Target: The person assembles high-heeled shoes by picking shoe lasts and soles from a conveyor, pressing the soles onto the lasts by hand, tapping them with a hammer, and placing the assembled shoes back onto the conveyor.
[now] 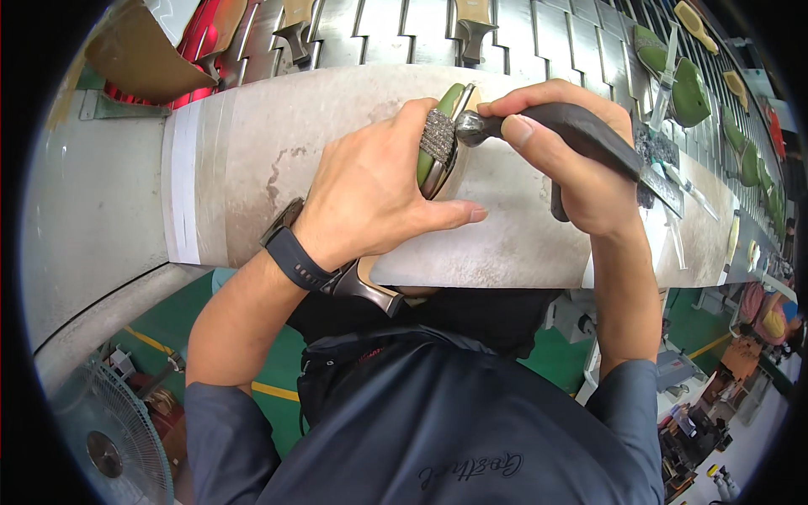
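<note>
A green shoe (pixel 427 168) with a glittering stone-covered strap (pixel 437 135) is gripped by my left hand (pixel 370 181) over the pale worktop. My left fingers go behind the shoe and are partly hidden, while the thumb stretches out to the right. In my right hand (pixel 593 160) is a dark-handled tool (pixel 581 135) with a rounded metal head (pixel 471 128). That head is up against the strap's right side, though I cannot tell whether it touches. My right thumb and index finger lie along the handle near the head.
Behind the worktop (pixel 244 168) runs a slatted metal conveyor (pixel 379 34) bearing shoes on lasts. Syringes (pixel 665 80) and a dark slab (pixel 661 156) are at the right. Another shoe (pixel 366 290) lies by the front edge below my left wrist. A fan (pixel 105 438) stands lower left.
</note>
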`<state>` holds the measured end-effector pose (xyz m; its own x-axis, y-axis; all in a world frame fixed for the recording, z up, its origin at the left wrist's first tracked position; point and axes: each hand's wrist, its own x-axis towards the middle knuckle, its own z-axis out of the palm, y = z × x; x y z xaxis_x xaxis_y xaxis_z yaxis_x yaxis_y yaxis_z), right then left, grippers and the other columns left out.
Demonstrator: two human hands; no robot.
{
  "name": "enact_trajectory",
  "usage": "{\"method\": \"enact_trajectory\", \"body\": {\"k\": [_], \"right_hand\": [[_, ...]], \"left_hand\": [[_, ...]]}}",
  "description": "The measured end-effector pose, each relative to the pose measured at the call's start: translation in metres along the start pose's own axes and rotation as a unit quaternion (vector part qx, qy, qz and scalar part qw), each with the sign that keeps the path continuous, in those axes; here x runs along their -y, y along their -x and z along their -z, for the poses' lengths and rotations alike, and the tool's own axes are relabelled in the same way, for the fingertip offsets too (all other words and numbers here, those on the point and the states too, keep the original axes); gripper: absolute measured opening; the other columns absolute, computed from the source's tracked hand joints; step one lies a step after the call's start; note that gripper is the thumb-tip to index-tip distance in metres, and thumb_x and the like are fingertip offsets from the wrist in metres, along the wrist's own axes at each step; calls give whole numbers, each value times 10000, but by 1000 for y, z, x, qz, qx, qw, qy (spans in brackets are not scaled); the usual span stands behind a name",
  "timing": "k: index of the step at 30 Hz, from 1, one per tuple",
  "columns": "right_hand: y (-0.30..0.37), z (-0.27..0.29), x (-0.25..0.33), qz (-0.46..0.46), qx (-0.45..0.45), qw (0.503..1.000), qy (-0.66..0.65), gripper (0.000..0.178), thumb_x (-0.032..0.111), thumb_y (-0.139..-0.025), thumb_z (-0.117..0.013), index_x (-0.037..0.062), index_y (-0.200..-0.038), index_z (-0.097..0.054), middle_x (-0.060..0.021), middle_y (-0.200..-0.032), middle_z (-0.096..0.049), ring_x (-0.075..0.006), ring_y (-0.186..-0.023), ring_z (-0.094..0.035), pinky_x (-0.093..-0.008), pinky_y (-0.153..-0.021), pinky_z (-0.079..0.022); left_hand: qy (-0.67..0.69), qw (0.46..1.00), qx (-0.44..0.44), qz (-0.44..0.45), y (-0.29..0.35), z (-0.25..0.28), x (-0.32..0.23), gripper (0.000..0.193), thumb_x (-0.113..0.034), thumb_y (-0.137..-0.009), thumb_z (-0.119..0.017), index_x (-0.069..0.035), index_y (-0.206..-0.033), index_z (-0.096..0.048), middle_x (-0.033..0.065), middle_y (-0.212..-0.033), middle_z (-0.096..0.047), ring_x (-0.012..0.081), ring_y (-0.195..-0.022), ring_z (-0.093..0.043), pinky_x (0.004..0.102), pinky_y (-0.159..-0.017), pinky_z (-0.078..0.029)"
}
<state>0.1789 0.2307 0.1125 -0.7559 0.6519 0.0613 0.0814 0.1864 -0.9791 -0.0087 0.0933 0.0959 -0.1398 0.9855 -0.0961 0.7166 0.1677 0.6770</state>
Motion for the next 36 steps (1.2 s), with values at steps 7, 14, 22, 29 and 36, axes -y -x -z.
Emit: {"method": "enact_trajectory", "body": {"k": [7, 14, 22, 29, 36], "right_hand": [[14, -9, 4, -13, -11, 1000, -25, 205, 117, -930, -803, -3, -1091, -763, -42, -890, -766, -55, -795, -655, -221, -705, -517], [31, -21, 2, -11, -49, 998, -31, 214, 76, -938, -777, -13, -1131, -749, -69, -921, -782, -66, -816, -684, -226, -727, -539], [47, -33, 5, -5, -63, 998, -24, 224, 71, -939, -757, -14, -1147, -745, -94, -964, -791, -101, -849, -724, -249, -757, -569], [54, -47, -3, 144, -70, 981, 113, 248, 23, -835, -828, -19, -1060, -731, -197, -1052, -778, -292, -952, -788, -353, -836, -624], [75, -96, -8, 260, -128, 929, 232, 313, 29, -736, -856, -31, -1023, -746, -191, -1000, -756, -337, -918, -768, -406, -841, -647]], "left_hand": [[-12, 1000, -9, -11, 1, -3, 3, 1012, -437, -687, -948, -40, -1480, -461, 205, -972, -745, 415, -880, -737, 462, -798, -578], [-11, 1000, -5, -13, 1, -3, 3, 1073, -418, -697, -939, -73, -1544, -377, 176, -941, -733, 394, -838, -732, 447, -754, -578], [-10, 999, -25, -38, 2, -8, 7, 1018, -380, -706, -922, -33, -1512, -405, 202, -950, -735, 430, -883, -726, 484, -769, -578], [7, 998, -22, -54, 3, -4, 10, 1004, -286, -710, -900, -74, -1543, -382, 240, -1075, -725, 482, -999, -701, 501, -842, -570], [26, 992, 4, -121, 3, 7, 28, 1106, -247, -703, -905, -44, -1610, -306, 271, -1179, -697, 487, -1068, -674, 481, -914, -554]]}}
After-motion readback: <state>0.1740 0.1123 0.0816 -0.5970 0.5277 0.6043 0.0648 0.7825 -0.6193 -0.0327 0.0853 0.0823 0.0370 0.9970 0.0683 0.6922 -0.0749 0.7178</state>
